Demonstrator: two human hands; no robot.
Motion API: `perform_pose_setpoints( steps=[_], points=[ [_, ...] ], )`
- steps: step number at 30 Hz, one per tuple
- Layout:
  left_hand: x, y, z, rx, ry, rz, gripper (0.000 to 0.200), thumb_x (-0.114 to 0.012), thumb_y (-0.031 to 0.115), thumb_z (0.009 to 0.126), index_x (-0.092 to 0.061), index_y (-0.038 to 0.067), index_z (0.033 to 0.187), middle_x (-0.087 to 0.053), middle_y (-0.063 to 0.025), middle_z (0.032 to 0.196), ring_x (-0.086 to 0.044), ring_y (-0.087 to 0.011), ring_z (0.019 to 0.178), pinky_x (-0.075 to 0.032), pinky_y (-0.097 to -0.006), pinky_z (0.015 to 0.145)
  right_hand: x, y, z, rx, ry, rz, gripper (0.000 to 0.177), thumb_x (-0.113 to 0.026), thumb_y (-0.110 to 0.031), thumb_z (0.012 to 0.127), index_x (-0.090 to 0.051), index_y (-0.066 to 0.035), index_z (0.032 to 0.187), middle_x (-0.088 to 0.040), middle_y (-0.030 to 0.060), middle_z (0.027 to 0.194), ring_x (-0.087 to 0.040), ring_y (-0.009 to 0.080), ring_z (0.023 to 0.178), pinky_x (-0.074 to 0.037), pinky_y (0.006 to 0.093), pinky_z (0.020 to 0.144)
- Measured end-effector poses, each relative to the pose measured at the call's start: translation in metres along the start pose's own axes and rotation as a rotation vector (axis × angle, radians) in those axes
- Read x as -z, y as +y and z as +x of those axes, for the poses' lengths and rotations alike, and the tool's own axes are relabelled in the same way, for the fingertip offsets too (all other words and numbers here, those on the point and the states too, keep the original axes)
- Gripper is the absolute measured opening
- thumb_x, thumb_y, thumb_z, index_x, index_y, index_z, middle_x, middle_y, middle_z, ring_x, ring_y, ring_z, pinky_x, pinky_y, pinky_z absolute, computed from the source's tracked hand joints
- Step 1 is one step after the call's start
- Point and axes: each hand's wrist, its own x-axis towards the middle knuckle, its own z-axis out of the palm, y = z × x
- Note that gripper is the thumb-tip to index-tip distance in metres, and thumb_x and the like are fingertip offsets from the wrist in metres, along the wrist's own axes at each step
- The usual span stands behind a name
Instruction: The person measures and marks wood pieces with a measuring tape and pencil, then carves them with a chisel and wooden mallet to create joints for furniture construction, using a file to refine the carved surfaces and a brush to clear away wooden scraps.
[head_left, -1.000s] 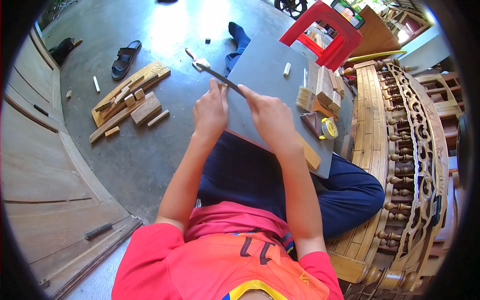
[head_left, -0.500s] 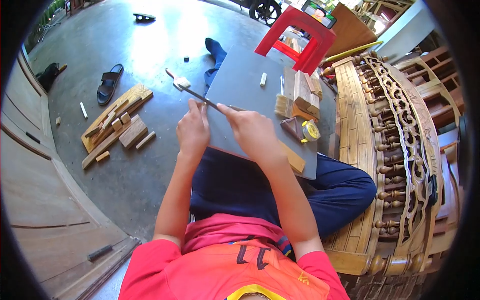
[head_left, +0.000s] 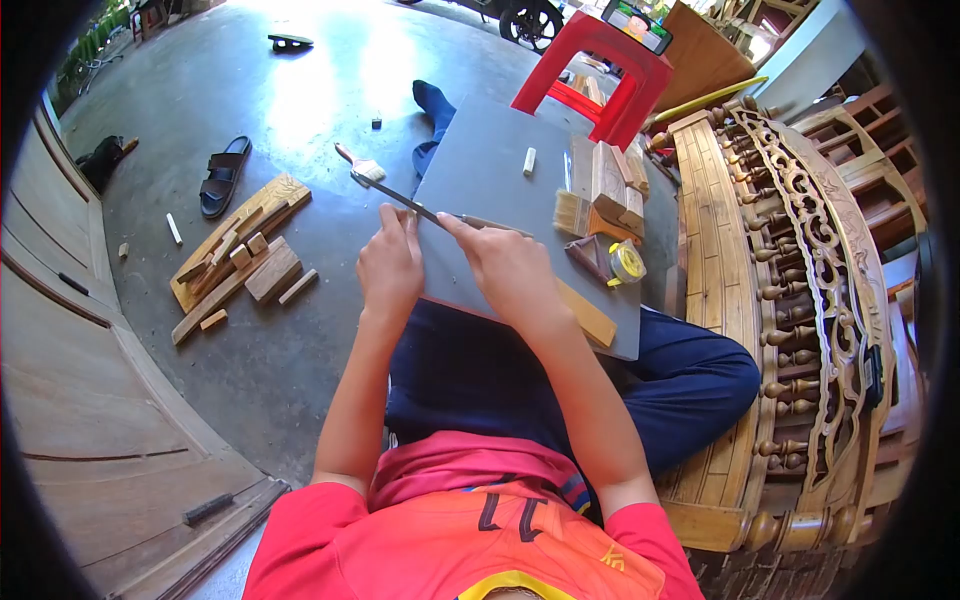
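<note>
My right hand (head_left: pixel 508 268) is closed around the near end of a long, dark, flat file (head_left: pixel 385 190), which points away to the left past the board's edge. My left hand (head_left: pixel 391 262) is closed in a pinch beside the file, at the left edge of the grey board (head_left: pixel 475 150). A small light piece, apparently wood, shows at its fingertips; most of it is hidden. Behind my right knuckles a narrow tool (head_left: pixel 490 224) lies on the board. A wooden strip (head_left: pixel 587 316) lies right of my right forearm.
On the board's right lie wood blocks (head_left: pixel 608 180), a wide brush (head_left: pixel 571 212), a tape measure (head_left: pixel 627 263) and white chalk (head_left: pixel 529 161). A paintbrush (head_left: pixel 362 163), wood offcuts (head_left: pixel 270 268) and a sandal (head_left: pixel 224 178) lie on the floor. A red stool (head_left: pixel 645 90) and carved bench (head_left: pixel 715 300) stand close.
The file's tip has slid slightly outward to the left. Both hands keep their holds. The whole view has shifted a little.
</note>
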Motion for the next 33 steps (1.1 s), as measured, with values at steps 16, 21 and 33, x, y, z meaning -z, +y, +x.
perform_pose_setpoints(
  steps=[16, 21, 33],
  points=[
    [-0.005, -0.004, -0.001, -0.012, 0.015, 0.001, 0.024, -0.051, 0.029, 0.114, -0.051, 0.005, 0.117, -0.077, -0.0263, 0.099, -0.073, -0.0522, 0.092, -0.055, -0.0635, 0.079, 0.003, 0.000, -0.005, -0.031, -0.013, -0.016, 0.036, -0.062, -0.021, 0.106, -0.074, -0.024, 0.139, -0.076, 0.0216, 0.101, -0.074, 0.0428, 0.089, -0.058, 0.0521, 0.080],
    [-0.005, -0.004, 0.001, -0.011, 0.019, -0.003, 0.024, -0.051, 0.029, 0.114, -0.051, 0.005, 0.117, -0.077, -0.0261, 0.098, -0.073, -0.0523, 0.092, -0.054, -0.0637, 0.079, 0.053, -0.005, -0.008, -0.044, -0.102, -0.068, 0.036, -0.063, -0.019, 0.103, -0.076, -0.027, 0.135, -0.079, 0.0174, 0.096, -0.077, 0.0370, 0.082, -0.061, 0.0493, 0.072],
    [-0.003, -0.003, 0.000, -0.007, 0.019, -0.021, 0.024, -0.050, 0.030, 0.115, -0.052, 0.006, 0.116, -0.077, -0.0260, 0.099, -0.073, -0.0520, 0.093, -0.055, -0.0632, 0.080, 0.038, -0.008, -0.002, -0.038, -0.093, -0.083, 0.036, -0.062, -0.017, 0.102, -0.077, -0.023, 0.135, -0.078, 0.0189, 0.092, -0.077, 0.0373, 0.085, -0.061, 0.0494, 0.073]
  ],
)
